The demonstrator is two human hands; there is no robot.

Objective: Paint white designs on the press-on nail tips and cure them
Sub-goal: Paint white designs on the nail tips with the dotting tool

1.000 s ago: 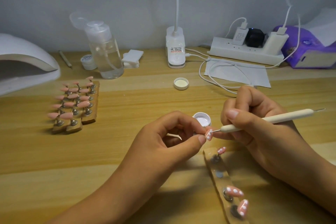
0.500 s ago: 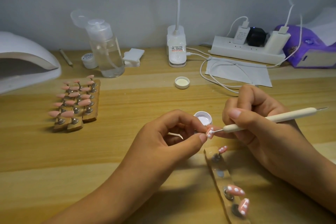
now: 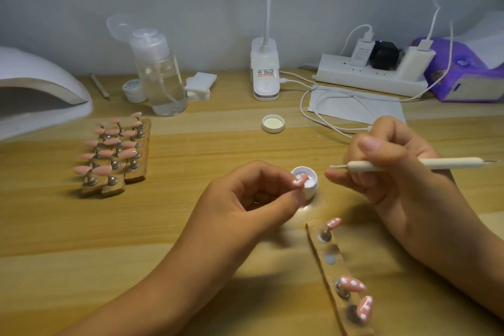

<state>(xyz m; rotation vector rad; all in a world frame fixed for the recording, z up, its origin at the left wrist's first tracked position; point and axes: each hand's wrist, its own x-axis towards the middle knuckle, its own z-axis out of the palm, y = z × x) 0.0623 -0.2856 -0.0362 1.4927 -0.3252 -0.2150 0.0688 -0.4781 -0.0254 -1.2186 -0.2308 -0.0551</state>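
Three dotted tips (image 3: pixel 351 284) stand near, left hand (image 3: pixel 245 199) pinches a fourth tip (image 3: pixel 300 180), right hand (image 3: pixel 395 174) grips the pen (image 3: pixel 436 163), far-left tips (image 3: pixel 110 141) are plain.

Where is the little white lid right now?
In the head view, the white lid lies on the table at the far middle. It is just in front of the lamp base, left of the paper sheet and beyond the open paint pot.
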